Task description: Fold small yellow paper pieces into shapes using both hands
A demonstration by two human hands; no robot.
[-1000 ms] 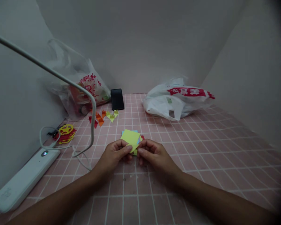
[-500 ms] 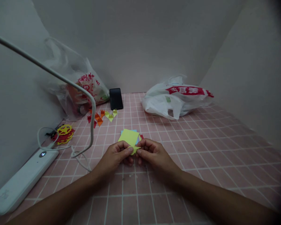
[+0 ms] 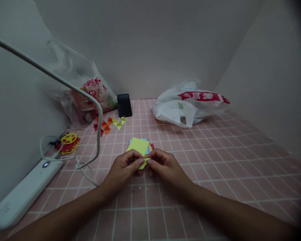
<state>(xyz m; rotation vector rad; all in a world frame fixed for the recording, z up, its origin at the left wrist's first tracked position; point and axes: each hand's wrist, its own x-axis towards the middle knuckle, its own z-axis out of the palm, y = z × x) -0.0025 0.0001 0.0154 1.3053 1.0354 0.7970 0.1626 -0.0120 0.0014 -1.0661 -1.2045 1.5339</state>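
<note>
Between my two hands is a small folded piece of yellow paper (image 3: 144,164). My left hand (image 3: 125,167) pinches its left side with thumb and fingers. On the other side, my right hand (image 3: 164,166) is closed on the paper's right part, thumb on top. Much of the fold is covered by the fingertips. Just beyond the hands lies a stack of coloured paper with a yellow sheet (image 3: 137,146) on top; blue and red edges show beneath it. Several small folded paper pieces in red, orange and yellow, such as the orange one (image 3: 106,128), lie farther back on the left.
A black phone (image 3: 124,105) lies near the back wall. Plastic bags stand at the back left (image 3: 90,90) and back right (image 3: 175,110). At the left are a white power bank-like box (image 3: 25,194), a cable (image 3: 99,134) and red-yellow cutouts (image 3: 69,139).
The folded paper has turned slightly and less of it shows between my fingers. Both hands stay in nearly the same place, still pinching it.
</note>
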